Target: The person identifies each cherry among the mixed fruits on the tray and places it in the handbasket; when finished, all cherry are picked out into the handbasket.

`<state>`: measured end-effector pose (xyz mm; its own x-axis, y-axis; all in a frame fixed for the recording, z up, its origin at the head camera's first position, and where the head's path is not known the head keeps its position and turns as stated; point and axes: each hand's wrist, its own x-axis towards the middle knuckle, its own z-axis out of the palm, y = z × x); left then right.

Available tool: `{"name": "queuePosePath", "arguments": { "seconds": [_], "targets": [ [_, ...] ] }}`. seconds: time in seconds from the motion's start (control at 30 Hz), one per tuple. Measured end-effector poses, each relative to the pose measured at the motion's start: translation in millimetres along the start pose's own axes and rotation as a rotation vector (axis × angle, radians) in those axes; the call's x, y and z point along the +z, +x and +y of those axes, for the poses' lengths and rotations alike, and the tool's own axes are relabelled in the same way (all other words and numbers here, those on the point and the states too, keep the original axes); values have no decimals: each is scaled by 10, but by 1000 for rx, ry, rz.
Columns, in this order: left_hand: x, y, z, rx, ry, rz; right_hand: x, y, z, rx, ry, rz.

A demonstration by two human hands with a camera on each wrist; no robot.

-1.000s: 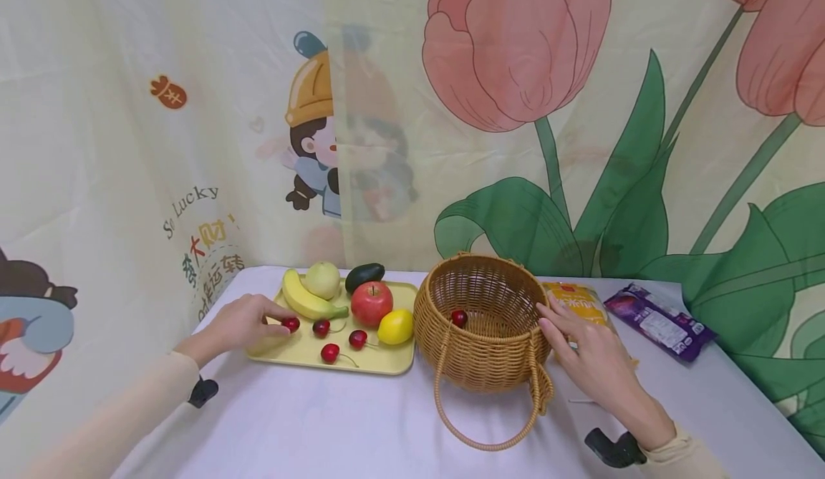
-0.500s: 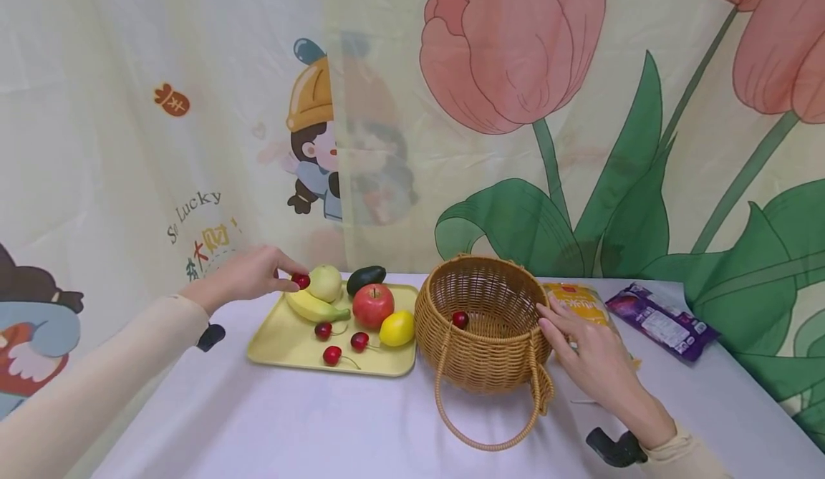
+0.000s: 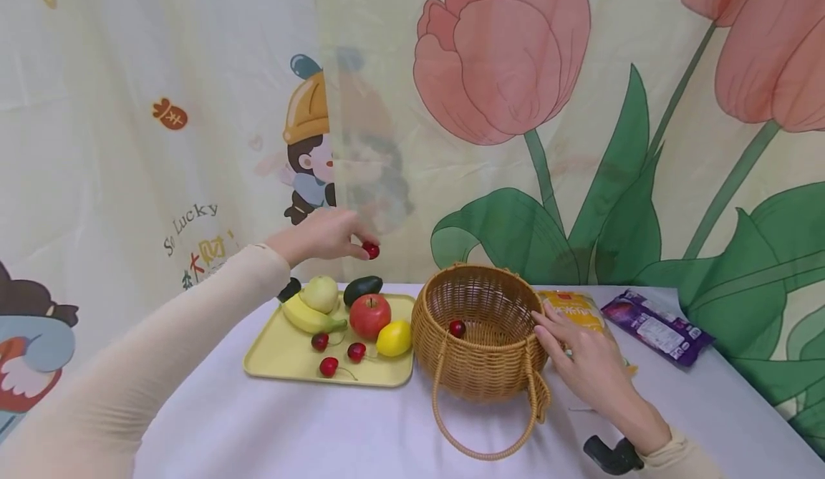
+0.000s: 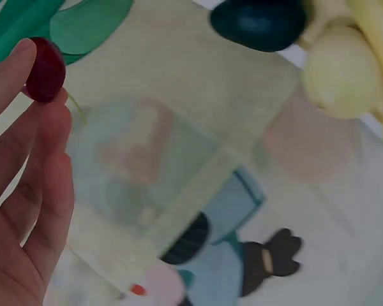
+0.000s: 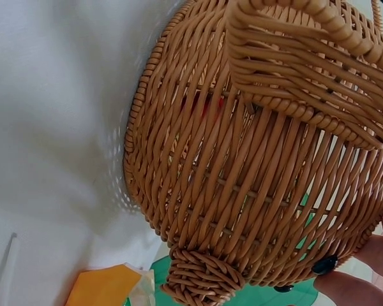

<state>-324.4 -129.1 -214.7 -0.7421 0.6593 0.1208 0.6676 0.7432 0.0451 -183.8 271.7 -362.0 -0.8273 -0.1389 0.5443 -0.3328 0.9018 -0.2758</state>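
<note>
In the head view my left hand (image 3: 331,235) is raised above the yellow tray (image 3: 271,361). It pinches a dark red cherry (image 3: 370,250) between thumb and fingertips; the left wrist view shows this cherry (image 4: 46,70) with a thin green stem. My right hand (image 3: 589,364) touches the right rim of a brown wicker basket (image 3: 477,371) with extended fingers. Close up, two right fingertips (image 5: 351,290) rest against the weave (image 5: 242,185). Another cherry (image 3: 457,328) lies inside the basket. Several fruits sit on the tray, among them loose cherries (image 3: 329,366).
The tray also bears a banana (image 3: 306,316), a pale round fruit (image 3: 320,294), a dark green avocado-like fruit (image 3: 362,291), a red apple (image 3: 370,316) and a lemon (image 3: 394,339). Orange (image 3: 573,307) and purple (image 3: 657,327) packets lie right of the basket. A printed curtain hangs behind.
My left hand has lifted the cherry off the tray's left side, then carried it up and to the right over the fruit. My right hand has stayed at the basket's rim.
</note>
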Motion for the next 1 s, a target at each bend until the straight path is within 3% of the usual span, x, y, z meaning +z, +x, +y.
{"name": "queuePosePath", "arguments": {
  "seconds": [0.3,0.47,0.73,0.87,1.0],
  "targets": [
    [29,577,383,-22,-1,-195,24,-29,2,15,-10,-11],
    [35,852,642,-25,-70,-297,22,-22,3,14,-3,-3],
    [235,1204,986,60,-95,-343,25,-17,10,11,24,-6],
    [376,1288,1102,58,-150,-352,19,-13,12,14,23,-10],
    [515,1337,1194,85,-133,-327,13,-7,5,23,12,-21]
  ]
}}
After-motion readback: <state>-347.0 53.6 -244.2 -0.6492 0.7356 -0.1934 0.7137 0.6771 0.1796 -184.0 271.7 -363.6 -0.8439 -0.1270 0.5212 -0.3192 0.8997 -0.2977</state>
